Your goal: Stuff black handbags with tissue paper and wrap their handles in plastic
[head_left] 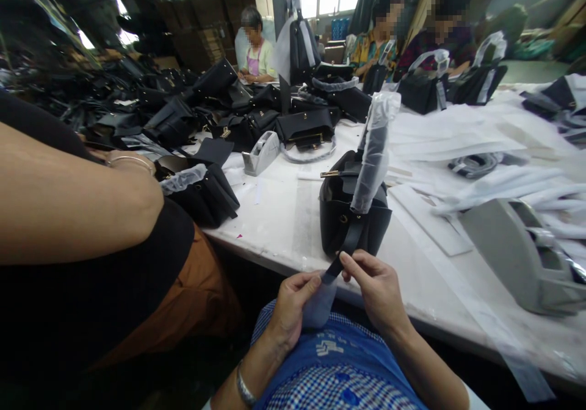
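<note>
A black handbag (333,227) stands upright near the table's front edge, its handle (372,160) wrapped in clear plastic. From the bag a black strap (351,239) runs down toward my lap. My left hand (293,306) pinches the strap's lower end together with a translucent sheet (318,307) that hangs below it. Higher on the strap, just in front of the bag, my right hand (378,282) grips it between thumb and fingers.
A grey tape dispenser (508,251) sits at the right, a smaller one (262,154) behind left. White sheets (458,135) cover the right of the table (279,215). Black bags (304,123) are piled behind. A person's arm (77,196) is close at left; other people sit across.
</note>
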The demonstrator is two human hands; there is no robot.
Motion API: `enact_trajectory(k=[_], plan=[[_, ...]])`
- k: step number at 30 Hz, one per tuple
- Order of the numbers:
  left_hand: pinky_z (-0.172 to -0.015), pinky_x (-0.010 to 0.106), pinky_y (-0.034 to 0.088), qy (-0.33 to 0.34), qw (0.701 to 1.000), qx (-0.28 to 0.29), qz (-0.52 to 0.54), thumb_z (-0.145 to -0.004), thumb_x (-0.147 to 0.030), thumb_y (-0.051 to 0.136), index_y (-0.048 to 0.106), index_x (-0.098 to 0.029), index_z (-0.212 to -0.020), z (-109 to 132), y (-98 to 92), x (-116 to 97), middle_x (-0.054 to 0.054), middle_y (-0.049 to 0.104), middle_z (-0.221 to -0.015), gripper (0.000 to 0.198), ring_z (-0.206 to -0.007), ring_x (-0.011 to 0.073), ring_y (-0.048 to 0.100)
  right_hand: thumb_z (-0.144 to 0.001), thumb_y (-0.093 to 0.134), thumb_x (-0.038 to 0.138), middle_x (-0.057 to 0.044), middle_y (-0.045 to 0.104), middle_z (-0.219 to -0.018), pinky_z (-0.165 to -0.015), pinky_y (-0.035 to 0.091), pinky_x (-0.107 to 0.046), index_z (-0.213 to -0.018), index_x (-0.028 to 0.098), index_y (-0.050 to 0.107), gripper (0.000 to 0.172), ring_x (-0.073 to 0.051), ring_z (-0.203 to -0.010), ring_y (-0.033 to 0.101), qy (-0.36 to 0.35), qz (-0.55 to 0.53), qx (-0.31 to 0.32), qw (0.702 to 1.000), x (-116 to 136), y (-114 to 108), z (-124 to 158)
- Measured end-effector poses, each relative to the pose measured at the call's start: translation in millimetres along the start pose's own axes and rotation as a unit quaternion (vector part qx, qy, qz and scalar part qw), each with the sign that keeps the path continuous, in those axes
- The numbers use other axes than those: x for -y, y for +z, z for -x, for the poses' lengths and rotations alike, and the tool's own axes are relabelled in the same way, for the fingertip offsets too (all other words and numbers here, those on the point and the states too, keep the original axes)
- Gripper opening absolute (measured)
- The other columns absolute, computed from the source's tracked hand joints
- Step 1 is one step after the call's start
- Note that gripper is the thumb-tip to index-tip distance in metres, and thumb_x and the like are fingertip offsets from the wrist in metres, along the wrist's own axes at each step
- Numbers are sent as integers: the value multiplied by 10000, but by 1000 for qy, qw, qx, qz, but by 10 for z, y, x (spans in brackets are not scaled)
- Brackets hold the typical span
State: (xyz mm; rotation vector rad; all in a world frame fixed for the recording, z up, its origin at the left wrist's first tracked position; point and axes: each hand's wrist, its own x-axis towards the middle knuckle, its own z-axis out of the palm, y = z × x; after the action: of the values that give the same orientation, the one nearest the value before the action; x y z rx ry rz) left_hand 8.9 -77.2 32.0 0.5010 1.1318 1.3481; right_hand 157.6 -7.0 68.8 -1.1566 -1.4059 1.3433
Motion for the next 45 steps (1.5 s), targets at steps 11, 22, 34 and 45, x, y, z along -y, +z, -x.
enact_trajectory(k=[11, 22, 34, 45], plan=[[-901, 292, 501, 40, 997, -20, 61, -724, -384, 841, 785, -140, -904, -195, 293, -193, 97, 774, -974, 309, -925, 199, 694, -888, 640, 457, -59, 677, -964, -726, 498, -283, -1004, 197, 707, 293, -186, -819, 624, -77, 96, -1, 992, -100, -117, -56], [-736, 236, 542, 75, 992, 7, 96, -772, -399, 802, 749, -151, -986, -527, 596, -287, 58, 765, -925, 332, -797, 155, 696, -873, 604, 551, -36, 698, -766, -632, 503, -288, -1072, 162, 727, 454, -178, -647, 618, 11, 125, 72, 989, -12, -207, -213], [-963, 314, 468, 104, 995, 1, -1, -877, -504, 666, 642, -175, -1119, -378, 585, -136, 98, 703, -1129, 409, -1096, 228, 636, -845, 631, 549, -60, 742, -803, -666, 506, -298, -825, 197, 760, 375, -231, -744, 679, -75, 172, -20, 982, 99, -138, -381], [-817, 282, 505, 131, 990, -45, 29, -799, -484, 751, 685, -154, -960, -501, 640, -138, 60, 704, -910, 373, -889, 204, 659, -863, 587, 592, -24, 647, -571, -496, 421, -264, -757, 193, 735, 438, -174, -520, 586, -62, 164, 0, 985, 174, -122, -478]])
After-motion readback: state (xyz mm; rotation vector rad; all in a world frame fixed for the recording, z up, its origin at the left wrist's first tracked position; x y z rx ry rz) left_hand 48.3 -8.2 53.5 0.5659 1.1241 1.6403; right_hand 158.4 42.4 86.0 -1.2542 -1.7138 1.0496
